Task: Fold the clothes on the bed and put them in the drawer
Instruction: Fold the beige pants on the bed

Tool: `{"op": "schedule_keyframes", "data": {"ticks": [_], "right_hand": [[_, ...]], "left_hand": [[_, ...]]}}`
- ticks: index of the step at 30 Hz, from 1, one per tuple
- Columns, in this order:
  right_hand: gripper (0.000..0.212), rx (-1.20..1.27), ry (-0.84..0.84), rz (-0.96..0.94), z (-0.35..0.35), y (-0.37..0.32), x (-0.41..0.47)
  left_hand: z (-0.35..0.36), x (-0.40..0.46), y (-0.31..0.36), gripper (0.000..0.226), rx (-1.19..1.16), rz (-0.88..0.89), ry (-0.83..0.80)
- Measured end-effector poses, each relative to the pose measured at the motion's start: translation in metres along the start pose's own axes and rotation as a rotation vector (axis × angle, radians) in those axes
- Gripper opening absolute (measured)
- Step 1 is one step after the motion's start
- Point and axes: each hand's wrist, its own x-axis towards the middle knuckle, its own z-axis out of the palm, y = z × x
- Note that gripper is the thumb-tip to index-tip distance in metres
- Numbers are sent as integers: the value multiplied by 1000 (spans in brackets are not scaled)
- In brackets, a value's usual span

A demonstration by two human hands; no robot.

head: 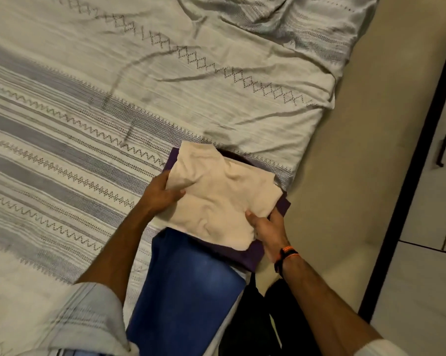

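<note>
Your bed [165, 60], with the rumpled cream bedspread striped in grey zigzags

Right at its near corner you've got a folded purple garment [245, 258] lying on the spread, and folded blue denim jeans [186, 291] just beside it.

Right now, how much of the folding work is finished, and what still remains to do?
Done: a cream garment lies folded on a purple garment at the bed corner, and folded blue jeans lie beside them. In hand: the left hand and right hand grip the stack at its sides, likely to lift it. Left: nothing is stored yet; the cabinet front with a dark handle looks closed.
</note>
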Motion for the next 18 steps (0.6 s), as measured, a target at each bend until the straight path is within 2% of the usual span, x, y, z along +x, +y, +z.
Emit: {"op": "schedule_keyframes", "data": {"ticks": [2, 5, 9, 13, 16, 18], "right_hand": [[52, -133, 29, 54, 2, 10, 15], [40, -335, 97, 106, -1, 19, 28], [40, -419, 114, 75, -3, 11, 21], [44, -402, 130, 56, -6, -3, 12], [57, -425, 192, 22, -6, -4, 7], [80, -526, 338, 2, -6, -2, 4]], "left_hand": [[2, 14, -15, 59, 99, -68, 13], [12, 23, -32, 54, 269, -131, 9], [23, 25, -39, 56, 226, -159, 59], [22, 22, -37, 64, 171, -173, 132], [17, 27, -42, 81, 157, -138, 227], [12, 32, -48, 103, 174, -152, 268]]}}
